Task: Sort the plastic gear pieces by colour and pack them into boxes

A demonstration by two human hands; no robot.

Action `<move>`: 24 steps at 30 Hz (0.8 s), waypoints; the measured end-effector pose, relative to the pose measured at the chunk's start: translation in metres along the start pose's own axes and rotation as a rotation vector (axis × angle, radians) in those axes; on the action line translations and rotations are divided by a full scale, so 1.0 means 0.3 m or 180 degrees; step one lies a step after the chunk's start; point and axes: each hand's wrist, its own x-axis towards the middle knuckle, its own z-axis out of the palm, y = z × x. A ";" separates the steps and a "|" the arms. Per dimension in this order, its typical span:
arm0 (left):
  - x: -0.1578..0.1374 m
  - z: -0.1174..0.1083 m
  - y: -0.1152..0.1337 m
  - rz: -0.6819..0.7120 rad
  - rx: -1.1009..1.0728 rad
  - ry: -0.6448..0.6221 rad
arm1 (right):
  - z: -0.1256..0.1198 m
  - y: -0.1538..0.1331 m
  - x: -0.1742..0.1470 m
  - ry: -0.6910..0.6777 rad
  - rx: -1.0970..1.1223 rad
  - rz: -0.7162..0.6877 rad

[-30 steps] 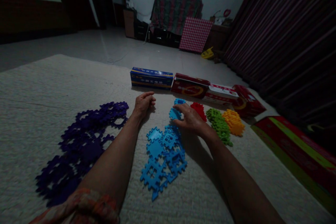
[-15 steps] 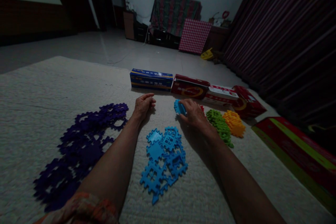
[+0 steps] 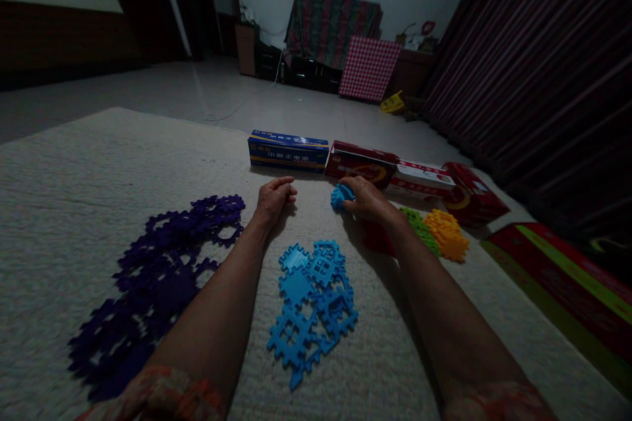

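My right hand [image 3: 366,198] is closed on a small stack of light-blue interlocking tiles [image 3: 340,197] with toothed edges, just in front of the dark-red box. My left hand [image 3: 275,201] rests on the mat to the left of it, fingers curled in, with nothing visible in them. Between my forearms lies a loose spread of light-blue tiles [image 3: 296,286], some solid and some with cut-out windows. Dark purple tiles [image 3: 172,289] are heaped left of my left arm. Red tiles [image 3: 378,238] show partly under my right wrist.
Green tiles [image 3: 419,230], partly hidden by my right forearm, and a yellow-orange stack [image 3: 447,235] sit to the right. A blue box [image 3: 289,152], a dark-red box [image 3: 360,163] and a white-and-red box [image 3: 423,176] form a row behind. Another large box [image 3: 563,270] lies at right.
My right hand has shifted slightly forward with the blue tiles. More red shows under its wrist, and the forearm covers more of the green tiles. My left hand stays closed in place.
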 end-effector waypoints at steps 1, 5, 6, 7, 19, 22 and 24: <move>-0.001 0.001 0.002 0.0000 0.0018 0.0015 | 0.002 0.001 0.000 0.0034 0.0022 -0.0029; -0.004 0.006 0.009 -0.0041 0.0068 0.0053 | -0.007 -0.011 -0.023 0.0364 0.0170 -0.0328; -0.004 0.007 0.009 -0.0059 0.0070 0.0059 | -0.012 -0.020 -0.037 0.0456 0.0215 -0.0387; -0.004 0.007 0.009 -0.0074 0.0066 0.0068 | -0.018 -0.031 -0.054 0.0522 0.0259 -0.0414; -0.015 0.013 0.008 -0.0037 0.0145 0.0070 | 0.027 -0.185 -0.278 -0.0741 0.0480 -0.0525; -0.014 0.015 0.008 -0.0059 0.0180 0.0084 | 0.032 -0.206 -0.283 -0.0781 0.0433 -0.0413; -0.011 0.014 0.008 -0.0042 0.0230 0.0070 | 0.034 -0.211 -0.286 -0.0786 0.0563 -0.0412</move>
